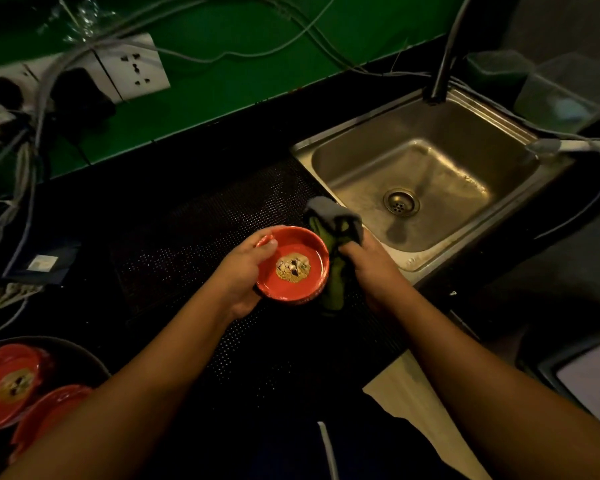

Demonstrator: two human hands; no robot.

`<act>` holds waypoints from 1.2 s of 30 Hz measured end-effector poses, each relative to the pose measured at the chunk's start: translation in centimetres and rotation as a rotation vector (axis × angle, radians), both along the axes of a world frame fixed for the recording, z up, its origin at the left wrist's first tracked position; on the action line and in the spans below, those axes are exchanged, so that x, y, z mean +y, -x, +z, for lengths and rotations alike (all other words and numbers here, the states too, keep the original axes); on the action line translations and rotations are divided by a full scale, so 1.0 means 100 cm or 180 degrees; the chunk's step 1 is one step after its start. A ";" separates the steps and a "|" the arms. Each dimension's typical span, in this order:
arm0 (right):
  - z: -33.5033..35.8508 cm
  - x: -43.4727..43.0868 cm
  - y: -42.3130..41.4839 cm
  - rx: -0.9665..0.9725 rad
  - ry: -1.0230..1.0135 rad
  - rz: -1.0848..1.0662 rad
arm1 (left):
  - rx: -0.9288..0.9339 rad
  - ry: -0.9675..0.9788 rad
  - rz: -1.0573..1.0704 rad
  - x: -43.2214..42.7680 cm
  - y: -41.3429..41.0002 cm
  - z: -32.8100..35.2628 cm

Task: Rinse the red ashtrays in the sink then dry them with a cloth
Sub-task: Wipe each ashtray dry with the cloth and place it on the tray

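My left hand (245, 271) grips a round red ashtray (310, 251) by its left rim, thumb over the edge, above the black perforated mat (187, 244). The ashtray has a gold emblem in its middle. My right hand (371, 268) holds a grey and green cloth (333, 216), bunched against the ashtray's right side. The steel sink (430, 161) lies just beyond, to the right, with a dark faucet (442, 74) over its back edge. Two more red ashtrays (11, 379) sit in a dark bowl at the lower left.
White wall sockets (136, 65) with tangled cables hang on the green wall at the upper left. Clear plastic containers (565, 91) stand at the far right behind the sink. A white-handled tool (575, 145) lies across the sink's right rim. The counter's front edge runs near my right forearm.
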State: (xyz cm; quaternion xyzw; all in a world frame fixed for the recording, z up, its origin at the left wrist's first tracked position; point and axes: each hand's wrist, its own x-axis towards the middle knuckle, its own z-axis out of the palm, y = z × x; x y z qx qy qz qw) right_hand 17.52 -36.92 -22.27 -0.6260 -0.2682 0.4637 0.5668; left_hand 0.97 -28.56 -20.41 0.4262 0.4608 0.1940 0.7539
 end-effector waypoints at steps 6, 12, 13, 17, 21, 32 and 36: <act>0.009 0.009 0.008 0.0268 -0.0081 0.0771 | 0.0103 -0.0296 -0.0341 -0.009 -0.017 0.005; 0.006 0.017 0.009 -0.1993 0.0388 0.0300 | 0.0177 -0.0428 0.0252 -0.016 -0.026 0.004; 0.007 0.018 0.008 -0.1999 0.0417 0.0307 | 0.0166 -0.0407 0.0286 -0.017 -0.027 0.004; 0.009 0.015 0.016 -0.1693 0.0361 -0.0132 | 0.0207 -0.0429 0.0710 -0.011 -0.034 0.008; 0.012 0.012 0.032 -0.1560 0.0429 -0.0678 | 0.0178 -0.0649 0.1254 -0.012 -0.047 0.005; 0.035 -0.012 0.008 -0.1756 0.0265 -0.0031 | 0.0309 -0.0857 0.1144 0.004 -0.028 0.003; 0.041 -0.006 0.011 -0.3040 0.0381 0.0738 | -0.0213 -0.0404 0.0941 -0.005 -0.032 0.004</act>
